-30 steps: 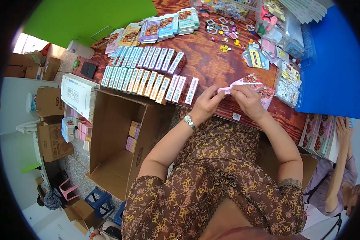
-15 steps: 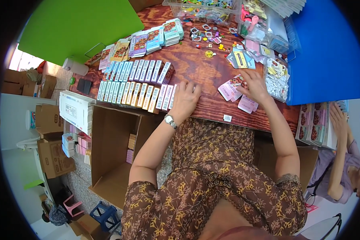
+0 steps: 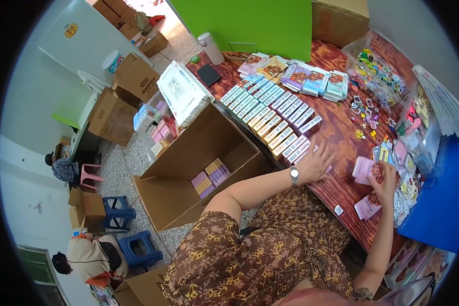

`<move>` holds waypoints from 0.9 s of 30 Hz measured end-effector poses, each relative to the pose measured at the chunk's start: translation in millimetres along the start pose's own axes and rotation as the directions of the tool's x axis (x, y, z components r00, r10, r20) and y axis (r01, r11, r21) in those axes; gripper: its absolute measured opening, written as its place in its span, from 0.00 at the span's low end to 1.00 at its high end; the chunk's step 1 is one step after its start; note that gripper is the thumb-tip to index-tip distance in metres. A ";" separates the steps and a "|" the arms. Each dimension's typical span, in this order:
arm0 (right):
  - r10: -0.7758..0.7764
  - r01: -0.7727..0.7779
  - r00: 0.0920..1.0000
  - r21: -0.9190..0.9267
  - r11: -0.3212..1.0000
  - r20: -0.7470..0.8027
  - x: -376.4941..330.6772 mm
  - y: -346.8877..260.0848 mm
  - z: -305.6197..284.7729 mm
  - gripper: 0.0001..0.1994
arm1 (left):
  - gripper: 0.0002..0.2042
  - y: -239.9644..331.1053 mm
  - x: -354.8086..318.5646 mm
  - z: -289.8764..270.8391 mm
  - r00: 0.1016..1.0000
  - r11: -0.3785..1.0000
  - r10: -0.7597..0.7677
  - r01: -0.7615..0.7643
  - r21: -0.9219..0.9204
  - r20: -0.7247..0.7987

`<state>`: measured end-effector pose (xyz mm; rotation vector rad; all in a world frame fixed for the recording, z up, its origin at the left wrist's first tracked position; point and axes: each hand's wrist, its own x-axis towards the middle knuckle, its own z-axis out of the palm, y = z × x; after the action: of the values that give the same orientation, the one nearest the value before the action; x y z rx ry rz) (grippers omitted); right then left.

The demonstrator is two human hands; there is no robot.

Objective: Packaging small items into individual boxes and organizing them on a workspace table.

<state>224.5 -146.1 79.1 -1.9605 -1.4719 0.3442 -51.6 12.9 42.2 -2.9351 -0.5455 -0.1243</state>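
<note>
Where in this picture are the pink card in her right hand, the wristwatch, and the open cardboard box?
Pink card (image 3: 364, 169), head view, on its upper pink face above the fingers.
Wristwatch (image 3: 294, 175), head view, on the round dial at the left wrist.
Open cardboard box (image 3: 209, 140), head view, on the bare inner wall.

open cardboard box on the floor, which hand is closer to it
Left. The left hand rests flat on the table by the end of the rows of small packs, just across the table edge from the open cardboard box. The right hand holds a pink card farther right.
</note>
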 end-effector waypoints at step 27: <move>0.514 -0.549 0.833 -0.423 0.721 -0.204 55.2 34.0 6.8 0.30 | 0.38 98.8 40.5 27.2 0.858 0.433 -0.411 -0.113 -0.894 -0.307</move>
<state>264.8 -97.9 61.8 -2.7618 -0.9597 0.1588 23.4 -59.5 6.5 -3.5193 -0.8595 -1.6631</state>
